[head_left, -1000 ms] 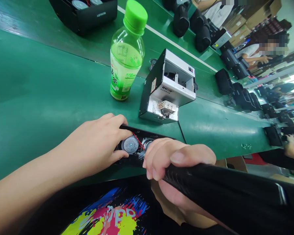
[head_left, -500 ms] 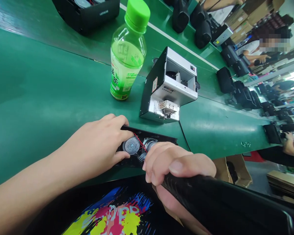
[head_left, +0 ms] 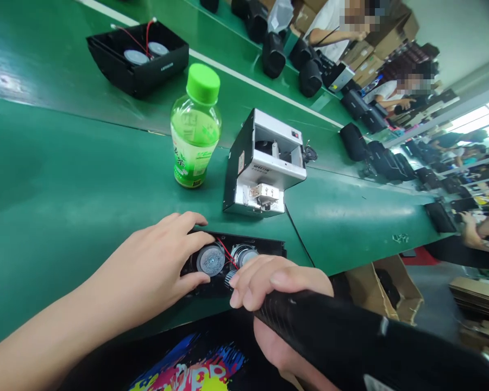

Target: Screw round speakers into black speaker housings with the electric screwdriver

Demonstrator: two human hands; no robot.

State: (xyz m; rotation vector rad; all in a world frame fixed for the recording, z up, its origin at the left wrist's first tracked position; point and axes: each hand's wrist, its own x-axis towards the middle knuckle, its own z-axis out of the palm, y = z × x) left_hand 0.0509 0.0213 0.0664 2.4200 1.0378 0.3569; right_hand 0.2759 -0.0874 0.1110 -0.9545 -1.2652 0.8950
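A black speaker panel (head_left: 264,244) lies on the green table near its front edge, with round grey speaker magnets and red wires on it. My left hand (head_left: 163,255) grips the panel's left end, thumb and fingers around one speaker magnet (head_left: 211,260). Wrapped round a thick black power driver (head_left: 330,320), my right hand (head_left: 285,282) points its front end down at the panel beside the second magnet (head_left: 244,255). The tip of the driver is hidden behind my fingers.
Behind the panel stand a green-capped bottle (head_left: 195,130) and a silver and black machine (head_left: 264,163). A black speaker housing (head_left: 142,60) sits at the back left. Cardboard boxes (head_left: 403,293) are at the right, below table level. People work across the table.
The view has shifted, bringing the whole speaker housing and more people into sight. Both hands keep their hold, the left on the panel and the right on the driver.
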